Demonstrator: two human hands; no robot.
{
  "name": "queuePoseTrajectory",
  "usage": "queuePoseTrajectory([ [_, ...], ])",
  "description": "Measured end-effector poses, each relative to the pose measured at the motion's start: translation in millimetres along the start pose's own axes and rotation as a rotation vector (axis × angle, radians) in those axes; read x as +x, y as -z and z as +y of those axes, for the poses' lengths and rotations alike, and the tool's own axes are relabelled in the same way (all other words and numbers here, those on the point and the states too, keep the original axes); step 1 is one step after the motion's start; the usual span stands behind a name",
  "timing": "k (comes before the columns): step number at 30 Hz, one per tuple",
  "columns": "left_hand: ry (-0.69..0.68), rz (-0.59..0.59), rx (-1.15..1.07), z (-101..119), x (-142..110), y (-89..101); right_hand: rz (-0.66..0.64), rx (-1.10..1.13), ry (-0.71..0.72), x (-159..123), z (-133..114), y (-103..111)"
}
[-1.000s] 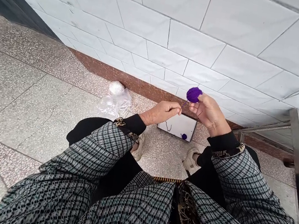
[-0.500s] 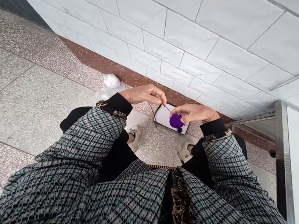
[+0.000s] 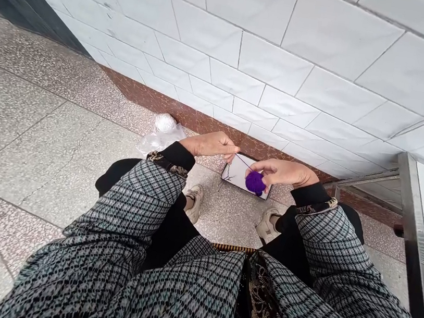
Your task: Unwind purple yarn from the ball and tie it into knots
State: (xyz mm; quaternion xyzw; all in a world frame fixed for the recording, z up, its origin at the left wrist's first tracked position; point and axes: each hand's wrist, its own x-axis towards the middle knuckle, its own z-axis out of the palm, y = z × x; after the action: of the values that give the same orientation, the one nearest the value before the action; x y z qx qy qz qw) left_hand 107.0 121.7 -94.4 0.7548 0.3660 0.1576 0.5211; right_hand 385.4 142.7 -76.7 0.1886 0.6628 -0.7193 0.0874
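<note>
A ball of purple yarn [image 3: 255, 182] is gripped in my right hand [image 3: 283, 173], its fingers curled round the ball's upper side. From it a strand of purple yarn [image 3: 243, 162] runs taut up and left to my left hand [image 3: 214, 145], where thumb and fingertips pinch it. Below both hands a shallow white box with a dark rim [image 3: 239, 185] rests on the floor. A loose dark strand lies across its left part. The yarn ball hides some of the box's right side.
Left of my left hand, a white yarn ball [image 3: 165, 122] sits by a clear plastic bag [image 3: 159, 140] near the wall's brown skirting. My shoes [image 3: 195, 201] flank the floor before the box. A metal-edged white table [image 3: 415, 229] stands at the right, against the tiled wall.
My view has shifted, so everything sits slightly lower and farther right. My left hand has turned somewhat, still pinching the strand. The ball remains in my right hand.
</note>
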Motion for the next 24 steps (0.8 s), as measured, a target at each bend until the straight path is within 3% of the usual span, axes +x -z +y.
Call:
queuePoseTrajectory([
  [4, 0.016, -0.035, -0.172, -7.3, 5.8, -8.7, 0.043, 0.248, 0.191, -0.7, 5.3, 0.9],
  [6, -0.009, 0.006, -0.301, -7.3, 7.4, -12.0, 0.051, 0.354, 0.287, -3.0, 6.3, 0.6],
  [12, -0.056, 0.114, -0.408, -9.3, 9.0, -14.4, 0.182, 0.362, 0.392, -21.0, -1.4, 0.1],
  [16, 0.080, 0.129, -0.233, -22.0, 12.4, -15.4, 0.147, 0.373, 0.344, -22.2, -3.6, -1.9],
  [18, 0.128, 0.284, -0.134, -24.3, 14.4, -18.1, 0.115, 0.392, 0.282, -13.6, -1.7, -4.1],
  [20, 0.049, 0.395, -0.175, -20.8, 15.6, -23.3, 0.112, 0.423, 0.220, -2.0, 1.4, -6.1],
  [24, -0.122, 0.167, -0.519, -4.2, 16.6, -39.7, 0.158, 0.445, 0.134, 14.1, 6.4, -6.1],
])
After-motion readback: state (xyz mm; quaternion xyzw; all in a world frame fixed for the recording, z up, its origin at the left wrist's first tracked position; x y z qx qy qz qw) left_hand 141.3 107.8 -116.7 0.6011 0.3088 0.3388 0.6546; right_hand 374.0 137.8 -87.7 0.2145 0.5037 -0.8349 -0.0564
